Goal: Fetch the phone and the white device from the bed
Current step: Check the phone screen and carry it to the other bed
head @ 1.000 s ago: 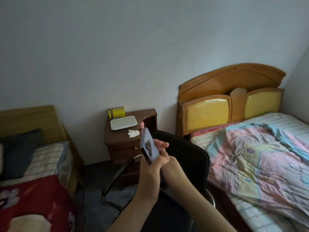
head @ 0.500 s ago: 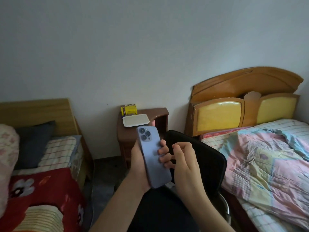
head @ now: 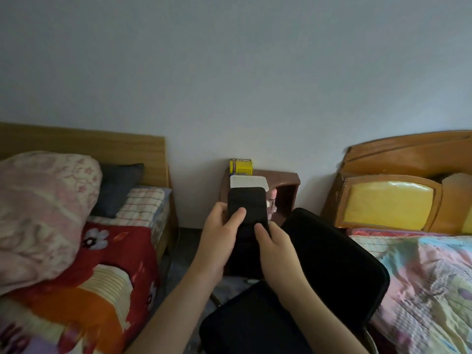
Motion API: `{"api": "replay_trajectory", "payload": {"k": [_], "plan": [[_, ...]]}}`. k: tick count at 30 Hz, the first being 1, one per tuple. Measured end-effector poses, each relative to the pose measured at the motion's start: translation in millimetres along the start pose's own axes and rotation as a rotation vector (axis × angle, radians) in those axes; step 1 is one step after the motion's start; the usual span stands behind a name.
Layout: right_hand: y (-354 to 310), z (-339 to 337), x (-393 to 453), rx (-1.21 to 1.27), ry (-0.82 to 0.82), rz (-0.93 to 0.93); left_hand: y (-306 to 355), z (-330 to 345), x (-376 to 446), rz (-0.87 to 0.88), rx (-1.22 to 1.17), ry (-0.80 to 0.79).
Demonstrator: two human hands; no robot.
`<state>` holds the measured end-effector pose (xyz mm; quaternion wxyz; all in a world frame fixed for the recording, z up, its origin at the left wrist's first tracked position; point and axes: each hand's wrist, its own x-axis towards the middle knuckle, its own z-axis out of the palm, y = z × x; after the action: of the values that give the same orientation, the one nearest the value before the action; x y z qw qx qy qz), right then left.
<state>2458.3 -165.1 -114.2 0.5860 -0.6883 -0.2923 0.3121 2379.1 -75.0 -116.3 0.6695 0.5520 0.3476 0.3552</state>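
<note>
I hold the phone [head: 247,203] upright in front of me, its dark screen facing me. My left hand [head: 219,236] grips its left edge with the thumb on the screen. My right hand [head: 274,247] holds its lower right part, thumb on the glass too. A flat white device [head: 249,181] lies on the wooden nightstand [head: 283,186] right behind the phone's top edge; its lower part is hidden by the phone.
A yellow box [head: 241,166] stands at the nightstand's back. A black chair [head: 332,259] is directly below my arms. One bed [head: 84,264] with a red blanket and pink duvet is on the left, another bed [head: 429,274] with a pastel quilt on the right.
The phone turned from showing its blue back with the camera lenses to showing its dark screen. My right hand closed onto it. My view swung left, bringing more of the left bed in.
</note>
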Motion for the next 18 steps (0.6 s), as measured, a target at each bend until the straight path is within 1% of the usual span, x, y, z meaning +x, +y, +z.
{"api": "replay_trajectory", "payload": {"k": [2, 3, 5, 7, 9, 11, 14, 16, 18], "plan": [[-2.6, -4.0, -9.3, 0.089, -0.105, -0.012, 3.1, -0.9, -18.0, 0.027, -0.045, 0.082], [-3.7, -6.8, -16.3, 0.124, -0.161, -0.019, 2.8, -0.7, -30.2, 0.004, -0.113, 0.106], [-1.8, -11.8, -32.3, 0.165, -0.276, -0.037, -1.8, 1.0, -60.2, -0.085, -0.302, 0.088], [4.0, -14.9, -52.5, 0.178, -0.395, -0.030, -10.1, 1.5, -95.4, -0.162, -0.442, 0.052], [13.2, -17.8, -75.8, 0.101, -0.518, -0.022, -21.5, -0.3, -131.4, -0.175, -0.501, 0.024], [22.2, -19.4, -98.4, -0.046, -0.623, -0.034, -28.8, -3.4, -168.9, -0.154, -0.519, 0.058], [23.1, -17.8, -132.8, -0.224, -0.788, -0.045, -34.8, -9.8, -227.8, -0.141, -0.570, 0.198], [18.5, -10.7, -157.1, -0.336, -0.936, -0.119, -36.6, -18.9, -267.0, -0.124, -0.613, 0.309], [15.0, 0.0, -184.5, -0.408, -1.070, -0.202, -39.6, -30.3, -306.8, -0.071, -0.668, 0.378]]}}
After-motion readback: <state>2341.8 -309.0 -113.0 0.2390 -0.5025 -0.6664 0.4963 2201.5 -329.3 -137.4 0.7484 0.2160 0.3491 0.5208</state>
